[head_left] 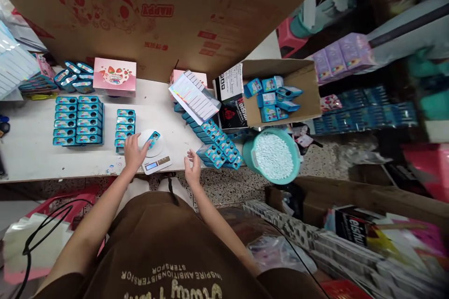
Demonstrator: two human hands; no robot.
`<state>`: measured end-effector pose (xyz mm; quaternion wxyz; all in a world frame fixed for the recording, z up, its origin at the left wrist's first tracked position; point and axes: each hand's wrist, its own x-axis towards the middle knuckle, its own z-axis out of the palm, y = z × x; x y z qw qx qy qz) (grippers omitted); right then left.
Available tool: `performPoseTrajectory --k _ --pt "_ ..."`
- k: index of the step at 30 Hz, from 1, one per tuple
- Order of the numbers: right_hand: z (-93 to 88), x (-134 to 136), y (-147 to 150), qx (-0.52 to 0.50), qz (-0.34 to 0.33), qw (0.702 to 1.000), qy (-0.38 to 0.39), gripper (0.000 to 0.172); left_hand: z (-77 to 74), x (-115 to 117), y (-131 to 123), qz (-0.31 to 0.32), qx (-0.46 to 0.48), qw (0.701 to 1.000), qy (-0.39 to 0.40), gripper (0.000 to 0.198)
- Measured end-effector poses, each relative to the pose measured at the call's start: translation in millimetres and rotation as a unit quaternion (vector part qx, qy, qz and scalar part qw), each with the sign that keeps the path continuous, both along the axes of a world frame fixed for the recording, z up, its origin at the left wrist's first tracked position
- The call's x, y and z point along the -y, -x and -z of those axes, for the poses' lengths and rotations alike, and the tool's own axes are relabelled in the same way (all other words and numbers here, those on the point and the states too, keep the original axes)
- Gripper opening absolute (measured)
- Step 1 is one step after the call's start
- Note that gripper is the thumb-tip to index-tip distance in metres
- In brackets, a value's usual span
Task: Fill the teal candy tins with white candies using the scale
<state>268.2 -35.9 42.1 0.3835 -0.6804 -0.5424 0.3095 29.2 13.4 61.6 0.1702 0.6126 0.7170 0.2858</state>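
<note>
A white digital scale [157, 165] stands near the table's front edge, and one blue packet [153, 140] lies tilted on its round plate. My left hand [134, 153] is at the left rim of the plate, fingers apart, beside a short stack of blue packets [125, 120]. It covers the front end of that stack. My right hand [192, 166] hovers right of the scale with its fingers apart and nothing in it. Close to its right are slanting rows of blue packets [217, 145]. Two neat columns of packets [77, 120] stand at the left.
Behind the table rises a large cardboard box [182, 18]. A pink box [115, 77] and holographic sheets [194, 98] lie at the back. On the right are an open carton [305, 93] with blue packets and a teal bucket [249, 154] of white pellets.
</note>
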Motion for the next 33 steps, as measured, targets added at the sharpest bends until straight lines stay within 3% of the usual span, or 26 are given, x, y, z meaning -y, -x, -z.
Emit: performPoseTrajectory --k 7,15,25,33 --pt "19.0 25 -20 -0.005 0.040 0.999 0.033 0.036 -3.5 7 20 0.007 -0.020 1.000 0.007 0.041" --pt "24.9 38 -27 -0.011 0.068 0.996 0.057 0.038 -11.5 -10 -1 0.043 -0.047 0.998 0.029 0.040" --pt "19.0 44 -38 -0.015 0.106 0.993 0.058 0.040 12.1 -23 -24 0.097 -0.134 0.983 0.084 0.054" --pt "17.7 43 -33 -0.011 0.082 0.994 0.071 0.040 8.5 -28 -30 0.091 -0.141 0.982 0.089 0.054"
